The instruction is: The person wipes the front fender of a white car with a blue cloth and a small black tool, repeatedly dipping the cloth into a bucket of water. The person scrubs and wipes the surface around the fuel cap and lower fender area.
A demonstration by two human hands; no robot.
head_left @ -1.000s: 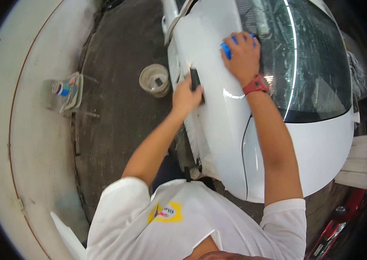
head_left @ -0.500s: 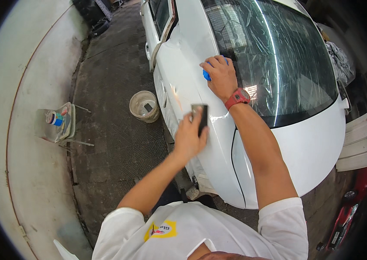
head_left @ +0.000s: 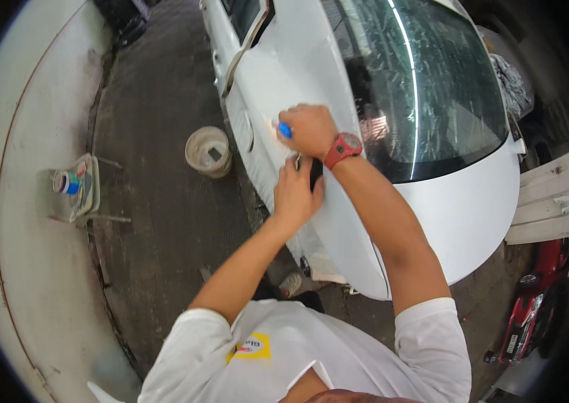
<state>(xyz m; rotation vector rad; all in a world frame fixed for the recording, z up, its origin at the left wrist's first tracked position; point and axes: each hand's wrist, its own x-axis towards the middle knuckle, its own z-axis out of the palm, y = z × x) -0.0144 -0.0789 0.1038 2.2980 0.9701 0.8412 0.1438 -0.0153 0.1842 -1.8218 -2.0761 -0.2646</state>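
Observation:
My left hand (head_left: 296,195) is closed around a dark block (head_left: 316,172), which looks like a sanding block, at the rear side panel of a white car (head_left: 435,225). Just beyond it, my right hand (head_left: 312,129), with a red watch (head_left: 345,147) at the wrist, grips a soft blue wad (head_left: 284,129); whether this is a sponge or a cloth I cannot tell. The wad is at the panel, beside a small tan patch in the white surface. The right hand and wrist partly cover the block's far end.
On the dark floor left of the car stands a dirty white bucket (head_left: 192,153) holding a dark block in cloudy liquid. Against the wall (head_left: 36,195), a chair (head_left: 95,195) carries a blue-and-white tub (head_left: 65,182). Light-coloured panels (head_left: 545,195) and a red car (head_left: 531,302) are at the right.
My right hand has moved from beside the rear window left and nearer, bringing the blue wad close to my left hand. The left hand still holds the block at the panel. The view has shifted slightly.

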